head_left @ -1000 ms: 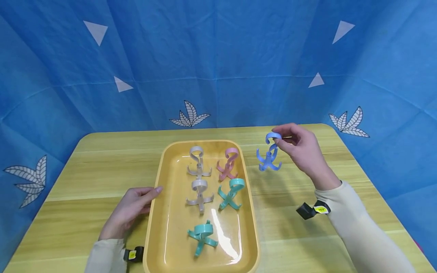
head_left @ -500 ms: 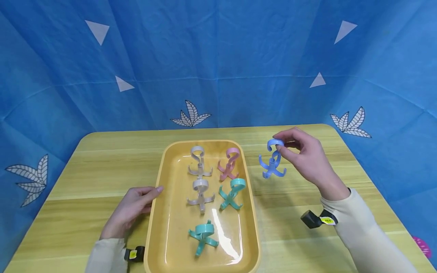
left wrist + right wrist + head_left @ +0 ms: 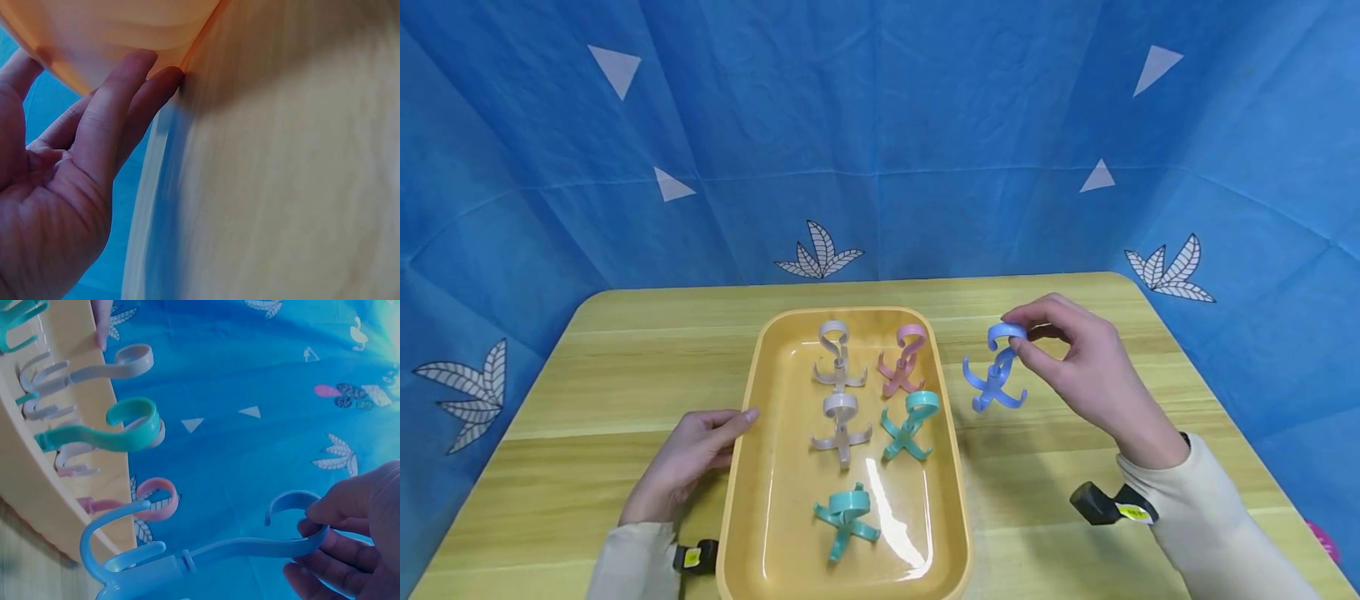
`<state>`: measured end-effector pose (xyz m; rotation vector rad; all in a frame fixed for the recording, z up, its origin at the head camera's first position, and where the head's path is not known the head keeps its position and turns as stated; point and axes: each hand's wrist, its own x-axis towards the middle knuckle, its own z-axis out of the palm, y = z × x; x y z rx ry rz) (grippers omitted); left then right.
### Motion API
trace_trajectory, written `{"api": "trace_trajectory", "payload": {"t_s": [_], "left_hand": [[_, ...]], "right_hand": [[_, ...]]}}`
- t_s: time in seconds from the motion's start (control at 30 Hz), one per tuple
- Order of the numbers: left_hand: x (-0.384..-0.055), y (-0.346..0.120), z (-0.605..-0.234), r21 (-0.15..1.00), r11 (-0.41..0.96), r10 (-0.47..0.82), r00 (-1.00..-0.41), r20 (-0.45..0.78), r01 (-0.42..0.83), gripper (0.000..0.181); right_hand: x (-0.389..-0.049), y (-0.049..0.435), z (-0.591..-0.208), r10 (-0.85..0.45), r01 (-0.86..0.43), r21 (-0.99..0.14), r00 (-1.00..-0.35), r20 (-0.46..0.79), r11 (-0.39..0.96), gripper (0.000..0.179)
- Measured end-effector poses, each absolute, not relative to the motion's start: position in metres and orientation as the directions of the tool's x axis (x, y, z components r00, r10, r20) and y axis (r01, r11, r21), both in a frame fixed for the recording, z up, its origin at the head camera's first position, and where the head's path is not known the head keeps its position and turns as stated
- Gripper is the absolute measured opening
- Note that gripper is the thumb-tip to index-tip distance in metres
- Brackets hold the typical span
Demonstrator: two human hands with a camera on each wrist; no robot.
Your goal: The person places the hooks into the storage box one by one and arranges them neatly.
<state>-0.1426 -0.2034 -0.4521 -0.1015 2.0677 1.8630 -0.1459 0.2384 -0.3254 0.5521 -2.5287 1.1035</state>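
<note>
My right hand (image 3: 1082,358) pinches the curved top of a blue rotating hanger hook (image 3: 997,371) between thumb and fingers, right of the tray. Its several prongs point downward, and it seems to hang above the table. In the right wrist view, the same blue hook (image 3: 237,549) stretches from my right hand (image 3: 356,537) toward the tray. My left hand (image 3: 688,458) grips the left rim of the yellow tray (image 3: 741,467), thumb over the edge. The left wrist view has the fingers of that hand (image 3: 94,137) against the tray's outer side (image 3: 125,37).
Inside the tray stand two grey-white hooks (image 3: 841,440), a pink hook (image 3: 901,375) and two teal hooks (image 3: 847,517), all with loops up. A wooden table (image 3: 625,358) carries the tray. Blue printed cloth (image 3: 880,125) hangs behind and at both sides.
My right hand has come down and nearer to me with the blue hook, drifting slightly right. My left hand and the tray have stayed in place.
</note>
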Motion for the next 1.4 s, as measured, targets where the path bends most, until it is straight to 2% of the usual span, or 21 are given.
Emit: {"api": "trace_trajectory", "payload": {"t_s": [0.33, 0.67, 0.77, 0.83, 0.93, 1.03, 1.27, 1.4], "left_hand": [[-0.141, -0.204, -0.451, 0.954, 0.119, 0.186, -0.938, -0.294, -0.275, 0.057], [-0.141, -0.204, -0.451, 0.951, 0.125, 0.167, -0.939, -0.302, -0.284, 0.057], [-0.141, -0.204, -0.451, 0.949, 0.131, 0.154, -0.940, -0.304, -0.285, 0.057], [-0.141, -0.204, -0.450, 0.949, 0.135, 0.147, -0.941, -0.304, -0.285, 0.057], [-0.141, -0.204, -0.450, 0.950, 0.133, 0.145, -0.942, -0.301, -0.283, 0.058], [-0.142, -0.204, -0.450, 0.950, 0.131, 0.157, -0.940, -0.302, -0.283, 0.059], [-0.145, -0.201, -0.451, 0.951, 0.122, 0.192, -0.933, -0.305, -0.285, 0.059], [-0.143, -0.203, -0.452, 0.951, 0.128, 0.184, -0.935, -0.302, -0.282, 0.057]], "right_hand": [[-0.128, 0.234, -0.319, -0.307, -0.557, -0.571, -0.822, 0.479, 0.603, 0.025], [-0.110, 0.230, -0.317, -0.393, -0.596, -0.660, -0.801, 0.451, 0.457, 0.034], [-0.105, 0.229, -0.316, -0.445, -0.635, -0.662, -0.765, 0.466, 0.398, 0.039], [-0.103, 0.228, -0.317, -0.491, -0.688, -0.646, -0.710, 0.505, 0.332, 0.043], [-0.101, 0.224, -0.318, -0.543, -0.749, -0.618, -0.631, 0.554, 0.240, 0.041], [-0.099, 0.220, -0.318, -0.572, -0.773, -0.602, -0.591, 0.569, 0.201, 0.040], [-0.094, 0.211, -0.314, -0.612, -0.736, -0.638, -0.616, 0.495, 0.225, 0.039], [-0.094, 0.202, -0.317, -0.644, -0.723, -0.663, -0.603, 0.470, 0.193, 0.036]]}}
